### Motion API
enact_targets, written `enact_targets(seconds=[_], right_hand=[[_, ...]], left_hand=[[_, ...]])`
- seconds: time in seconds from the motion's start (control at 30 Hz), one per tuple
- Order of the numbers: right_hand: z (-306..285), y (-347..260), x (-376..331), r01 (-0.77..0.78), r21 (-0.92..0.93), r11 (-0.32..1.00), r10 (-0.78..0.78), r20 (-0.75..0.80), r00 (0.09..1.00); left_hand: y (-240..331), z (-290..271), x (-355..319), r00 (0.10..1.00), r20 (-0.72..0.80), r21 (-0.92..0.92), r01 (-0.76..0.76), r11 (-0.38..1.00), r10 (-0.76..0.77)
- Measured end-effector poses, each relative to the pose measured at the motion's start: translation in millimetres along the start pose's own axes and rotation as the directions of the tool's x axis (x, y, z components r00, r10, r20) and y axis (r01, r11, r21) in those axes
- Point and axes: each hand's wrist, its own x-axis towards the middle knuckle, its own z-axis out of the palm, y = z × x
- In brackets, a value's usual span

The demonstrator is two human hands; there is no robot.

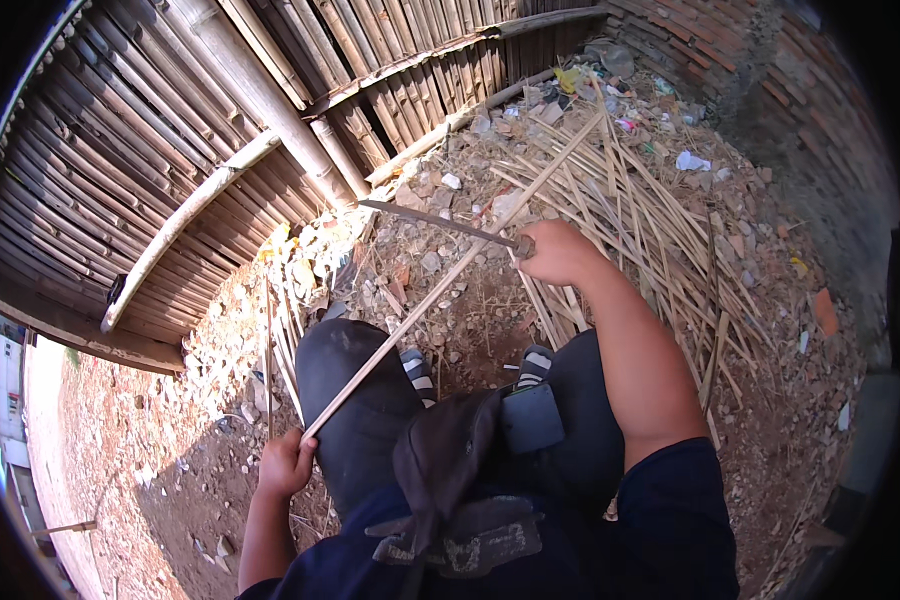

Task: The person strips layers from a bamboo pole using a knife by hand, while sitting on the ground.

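A long, pale bamboo strip slants from beside my left knee up to the far right. My left hand is closed around its near end, low beside my left thigh. In my right hand, closed on the handle, is a long-bladed knife, its dark blade pointing left. Blade and strip cross close to the handle; I cannot tell how firmly they touch. The strip passes over my left knee, and its far end lies over other strips.
Many cut bamboo strips lie heaped at the right, a smaller bunch beside my left knee. A bamboo-slat wall stands at far left, a brick wall at far right. Stones and litter cover the dirt ground.
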Motion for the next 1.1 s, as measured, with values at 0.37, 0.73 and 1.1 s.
enact_targets(seconds=[0.37,0.73,1.1], right_hand=[[-5,-6,-2,-0.097,0.066,0.993,0.101,-0.054,0.993],[11,-3,7,-0.029,-0.009,1.000,0.029,-0.052,0.998],[9,1,-3,0.078,-0.029,0.997,-0.082,-0.165,0.983]], left_hand=[[5,-1,-1,0.999,0.027,-0.036,0.031,0.999,-0.030],[14,-8,-2,1.000,0.002,-0.127,0.007,0.992,-0.007],[15,-18,-3,0.993,0.099,-0.163,0.086,0.983,-0.070]])
